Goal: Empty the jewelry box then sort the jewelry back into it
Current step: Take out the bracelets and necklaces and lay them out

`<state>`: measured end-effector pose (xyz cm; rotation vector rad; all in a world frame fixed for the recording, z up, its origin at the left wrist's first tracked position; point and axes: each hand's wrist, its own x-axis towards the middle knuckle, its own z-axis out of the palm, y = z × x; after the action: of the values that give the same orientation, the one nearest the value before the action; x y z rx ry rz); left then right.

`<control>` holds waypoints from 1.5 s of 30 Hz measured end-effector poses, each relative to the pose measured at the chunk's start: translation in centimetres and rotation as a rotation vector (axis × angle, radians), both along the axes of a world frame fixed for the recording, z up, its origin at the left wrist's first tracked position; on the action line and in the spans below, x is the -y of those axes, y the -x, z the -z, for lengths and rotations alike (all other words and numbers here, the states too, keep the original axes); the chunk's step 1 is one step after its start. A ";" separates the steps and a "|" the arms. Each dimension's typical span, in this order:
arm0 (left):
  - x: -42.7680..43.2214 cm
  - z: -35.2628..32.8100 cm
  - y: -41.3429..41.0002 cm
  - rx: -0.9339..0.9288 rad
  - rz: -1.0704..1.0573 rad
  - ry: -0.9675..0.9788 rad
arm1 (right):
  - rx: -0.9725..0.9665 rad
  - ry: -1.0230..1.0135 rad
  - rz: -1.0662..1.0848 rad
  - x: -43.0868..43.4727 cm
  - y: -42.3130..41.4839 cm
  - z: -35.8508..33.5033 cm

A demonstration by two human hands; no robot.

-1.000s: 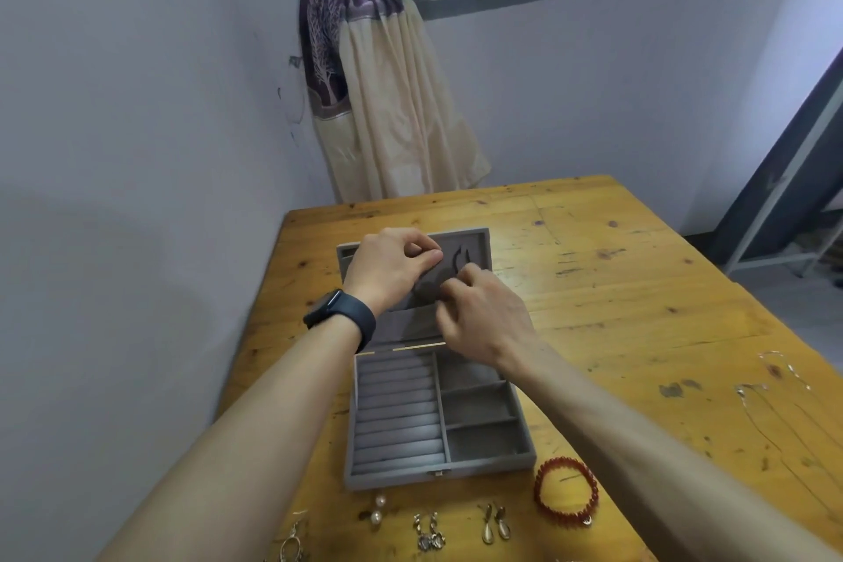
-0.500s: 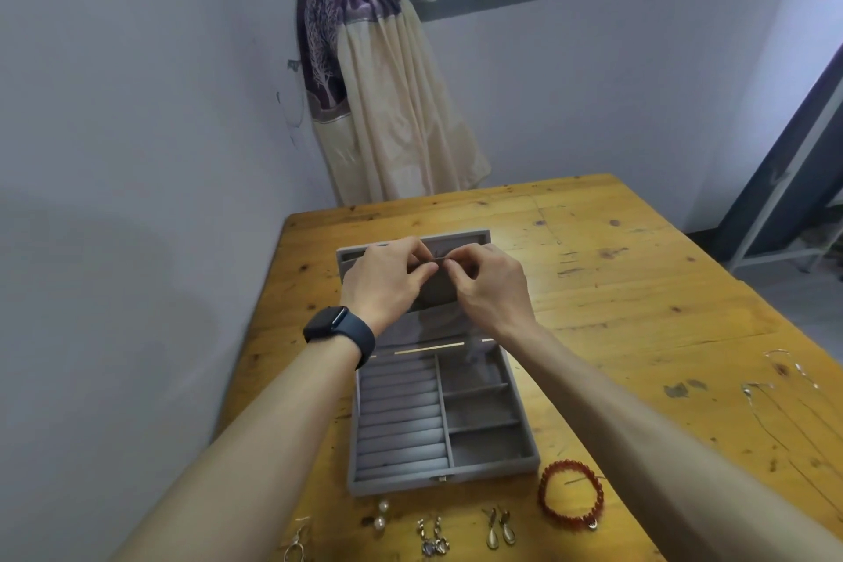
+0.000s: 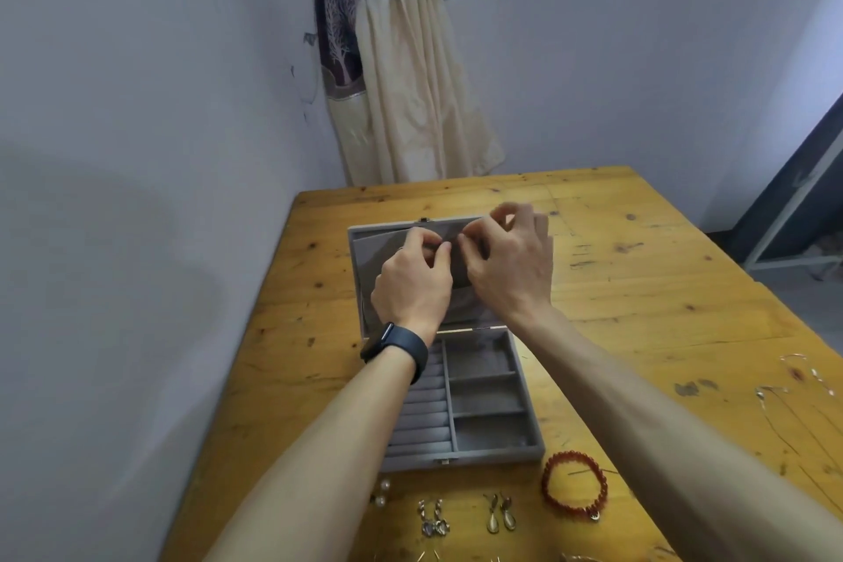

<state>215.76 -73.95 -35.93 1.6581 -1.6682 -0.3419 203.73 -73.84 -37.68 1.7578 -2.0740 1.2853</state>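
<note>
The grey velvet jewelry box (image 3: pixel 529 452) lies open on the wooden table, and its ring rolls and compartments hold nothing. The lid (image 3: pixel 365 251) lies back flat. Both hands hover over the lid's inner pocket. My left hand (image 3: pixel 410 283) and my right hand (image 3: pixel 511 269) pinch with thumb and forefinger at the same spot near the pocket's top edge. The thing they pinch is too small to make out. A red bead bracelet (image 3: pixel 575 486), drop earrings (image 3: pixel 499 513), silver earrings (image 3: pixel 431 518) and pearl earrings (image 3: pixel 382 493) lie in front of the box.
Thin chains (image 3: pixel 793 388) lie at the table's right edge. The table (image 3: pixel 638 287) stands against the wall on its left. A curtain (image 3: pixel 401 82) hangs behind its far edge. A black watch (image 3: pixel 394 347) sits on my left wrist.
Both hands have moved from the middle of the lid up to its pocket's top edge, and their fingertips have come together there. The box and the laid-out jewelry stay put.
</note>
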 end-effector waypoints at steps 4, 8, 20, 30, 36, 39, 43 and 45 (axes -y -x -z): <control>0.1 0.2 0.3 -0.029 -0.014 0.015 | -0.003 0.003 -0.071 0.6 0.5 0.4; 0.3 0.5 0.6 -0.008 -0.015 0.033 | 0.190 -0.062 -0.162 1.0 0.7 0.3; 0.6 0.7 0.8 -0.025 -0.043 0.023 | 0.264 -0.061 -0.145 1.0 0.7 -0.4; -1.0 2.8 0.4 0.102 0.099 0.115 | 0.144 -0.043 -0.273 0.0 1.5 0.9; -2.5 4.5 -1.3 0.160 0.242 0.175 | 0.314 0.003 -0.253 -1.4 1.7 1.5; -3.0 4.4 -2.0 0.145 0.306 0.122 | 0.555 -0.098 -0.186 -1.9 1.1 2.3; -3.3 4.0 -2.9 0.181 0.297 0.201 | 0.697 -0.182 -0.180 -2.2 0.4 2.6; -3.1 3.7 -3.3 0.232 0.210 0.195 | 0.712 -0.231 -0.164 -2.0 -0.2 2.4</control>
<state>219.09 -70.85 -39.62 1.4246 -1.9870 -0.0835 203.90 -71.80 -40.10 1.7538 -2.5543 2.0264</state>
